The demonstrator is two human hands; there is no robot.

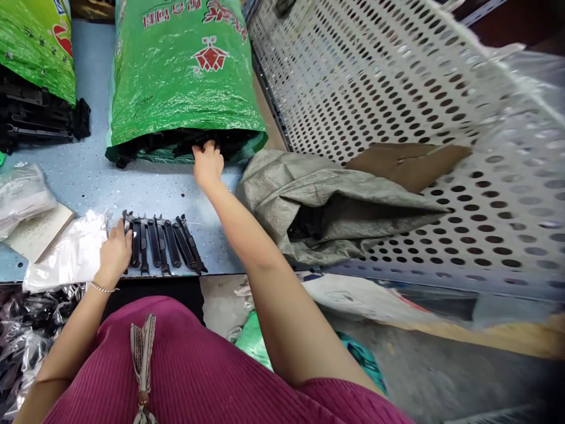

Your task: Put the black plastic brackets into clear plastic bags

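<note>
Black parts [162,242] against left hand [115,252]

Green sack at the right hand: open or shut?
Open: the green sack gapes at its near end, black parts show inside, and the right hand is at the opening. Cannot tell how full.

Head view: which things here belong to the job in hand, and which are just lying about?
Seem to belong:
- black parts, in a row, the left hand at one end
- green bag, the right hand at its mouth
- white plastic, possibly, beside the left hand

Apparently lying about, no hands on them:
- grey sack
- cardboard
- yellow-green bag
</note>
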